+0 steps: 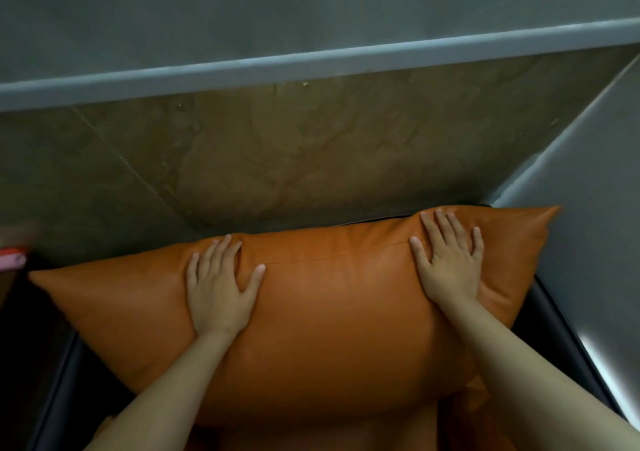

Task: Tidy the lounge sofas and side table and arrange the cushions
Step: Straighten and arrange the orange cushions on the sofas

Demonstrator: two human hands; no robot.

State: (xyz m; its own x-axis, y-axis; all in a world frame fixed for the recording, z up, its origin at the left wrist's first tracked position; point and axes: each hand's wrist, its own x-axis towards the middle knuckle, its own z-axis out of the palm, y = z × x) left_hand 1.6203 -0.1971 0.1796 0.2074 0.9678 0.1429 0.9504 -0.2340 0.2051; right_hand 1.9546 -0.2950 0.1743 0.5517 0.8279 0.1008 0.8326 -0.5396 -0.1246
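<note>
A large orange leather cushion (329, 315) stands against the back of a dark sofa (561, 315), filling the lower middle of the head view. My left hand (218, 284) lies flat on its upper left part with fingers spread. My right hand (450, 260) presses flat on its upper right part, fingers straight and reaching the top edge. A seam runs across the cushion between the two hands. More orange upholstery (485, 412) shows below the cushion.
Behind the sofa is a brown marbled floor (311, 152) meeting a grey wall with a pale skirting (311, 61). A second pale wall (595, 173) stands close on the right. A small red and pink object (12, 258) sits at the left edge.
</note>
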